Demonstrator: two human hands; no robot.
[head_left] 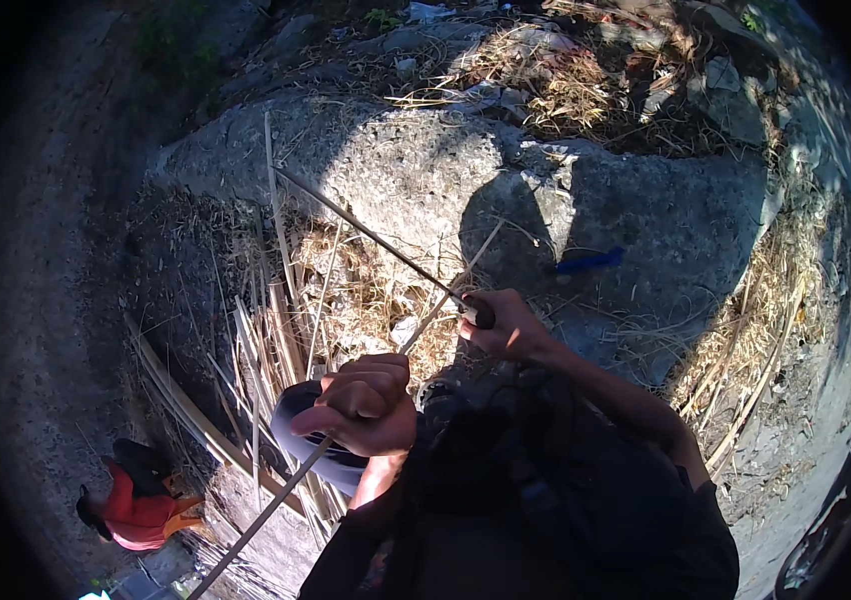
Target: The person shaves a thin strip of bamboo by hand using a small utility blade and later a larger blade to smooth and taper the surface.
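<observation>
My left hand is closed around a long thin strip that looks like split bamboo or cane. The strip slants from the lower left, through my fist, to the upper right. In my right hand is the dark handle of a long, narrow-bladed knife, its blade reaching toward the upper left. Near the handle the blade crosses the strip; whether they touch I cannot tell. Below and beyond my left hand, several pale split strips lie in a loose bundle, partly hidden by my leg.
A large grey rock slab spans the far side, with a blue object lying on it. Dry straw and shavings cover the ground between. At the lower left is another person in red. More long strips lie at right.
</observation>
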